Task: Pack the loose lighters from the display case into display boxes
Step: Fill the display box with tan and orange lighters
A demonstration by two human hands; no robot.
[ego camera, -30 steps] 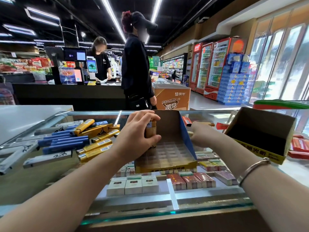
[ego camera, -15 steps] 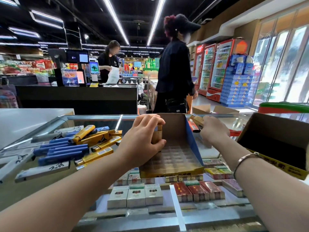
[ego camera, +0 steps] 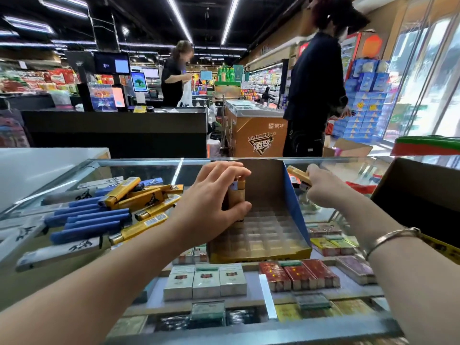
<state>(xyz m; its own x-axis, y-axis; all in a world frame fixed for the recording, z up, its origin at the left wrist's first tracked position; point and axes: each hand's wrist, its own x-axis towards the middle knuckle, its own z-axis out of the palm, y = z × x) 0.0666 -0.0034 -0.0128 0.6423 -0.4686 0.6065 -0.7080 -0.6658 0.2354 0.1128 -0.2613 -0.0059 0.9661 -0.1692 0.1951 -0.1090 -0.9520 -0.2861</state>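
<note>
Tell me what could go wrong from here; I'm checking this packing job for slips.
The left hand holds upright lighters at the left edge of the display box; they could tip before seating in the tray slots. The right hand grips a gold lighter beyond the box's blue side wall and might knock it. The loose pile lies on smooth glass, so lighters could slide.

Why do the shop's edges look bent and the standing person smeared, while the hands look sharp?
Head view: a wide-angle lens bows the ceiling lights and the glass case's edge; the person in dark clothes is motion-blurred; the left hand, right hand and display box are sharp; strip lights glare on the glass.
</note>
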